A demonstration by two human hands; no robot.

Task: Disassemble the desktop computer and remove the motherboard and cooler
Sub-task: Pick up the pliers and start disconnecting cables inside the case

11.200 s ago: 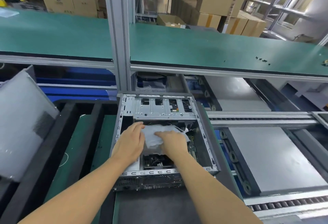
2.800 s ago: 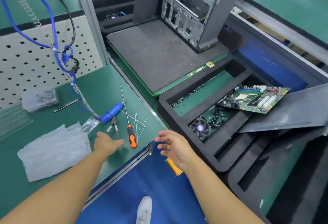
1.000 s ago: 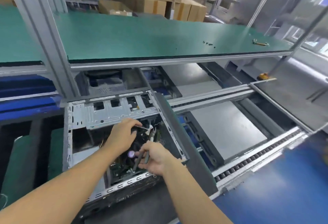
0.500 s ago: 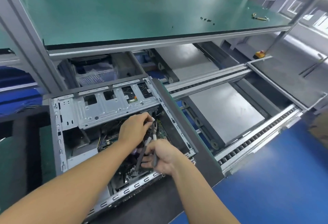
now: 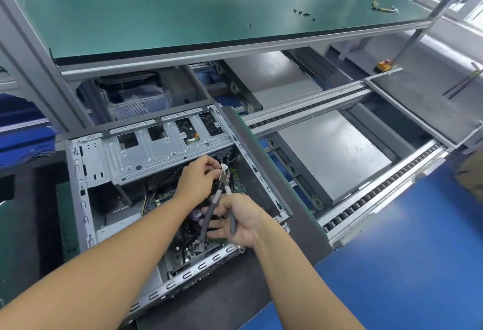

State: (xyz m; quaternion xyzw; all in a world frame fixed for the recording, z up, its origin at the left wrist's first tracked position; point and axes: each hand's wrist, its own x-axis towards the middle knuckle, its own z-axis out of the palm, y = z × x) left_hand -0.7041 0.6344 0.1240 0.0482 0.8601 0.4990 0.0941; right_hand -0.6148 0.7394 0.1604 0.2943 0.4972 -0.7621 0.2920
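Observation:
An open desktop case [image 5: 78, 199] lies on its side on a dark mat, its silver drive cage [image 5: 146, 154] at the far end. The green motherboard [image 5: 162, 197] shows under black cables, and the cooler [image 5: 195, 215] is mostly hidden by my arms. My left hand [image 5: 196, 180] pinches a white cable connector [image 5: 224, 167] inside the case. My right hand [image 5: 236, 221] grips grey-handled pliers [image 5: 213, 207], handles spread, the jaws at that connector.
A green shelf [image 5: 183, 5] overhangs the case, with loose black screws [image 5: 303, 13] and a small tool [image 5: 383, 8] on it. Roller conveyor rails [image 5: 366, 199] and grey panels run on the right. Black foam tray [image 5: 23, 212] on the left, blue floor lower right.
The pliers' jaws have moved up to the white connector that my left hand holds. The camera has tilted, and the case sits a little more to the left in view.

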